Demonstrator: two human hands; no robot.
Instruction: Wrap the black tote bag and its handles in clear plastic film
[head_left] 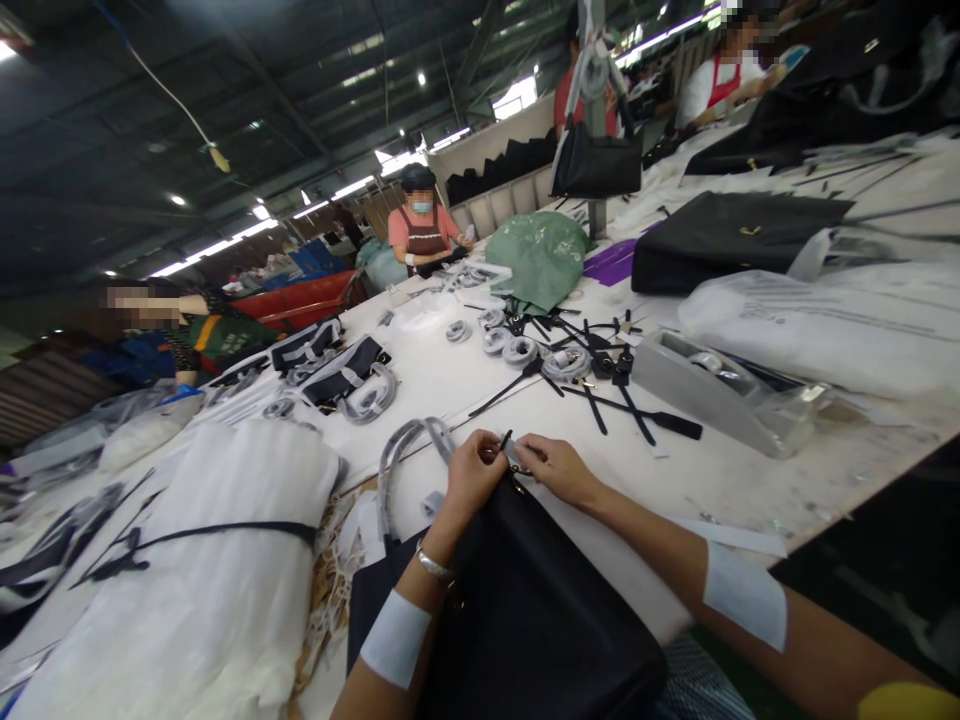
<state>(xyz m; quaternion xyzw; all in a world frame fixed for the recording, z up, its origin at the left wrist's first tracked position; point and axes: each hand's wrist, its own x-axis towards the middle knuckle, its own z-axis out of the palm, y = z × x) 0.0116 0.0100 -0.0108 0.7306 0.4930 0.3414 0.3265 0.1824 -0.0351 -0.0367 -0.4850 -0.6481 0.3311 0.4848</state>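
Observation:
A black leather handbag [540, 610] lies in front of me at the table's near edge. My left hand [471, 478] is closed in a pinch on a small black zipper pull tab [505, 441] at the bag's top edge. My right hand [559, 468] is closed too, fingers pinching the metal hardware [519, 462] beside that tab. The two hands almost touch. A wrapped grey bag handle [409, 455] loops on the table just left of my left hand. White tape bands circle both forearms, and a bracelet sits on my left wrist.
A white-wrapped bundle [217, 560] tied with a black strap lies at left. Black straps [600, 400], tape rolls [521, 350] and a grey tray [697, 390] sit ahead. Black bags [720, 240], a green plastic bag [540, 255] and white wrapped items [832, 320] lie farther right. Other workers sit across and at left.

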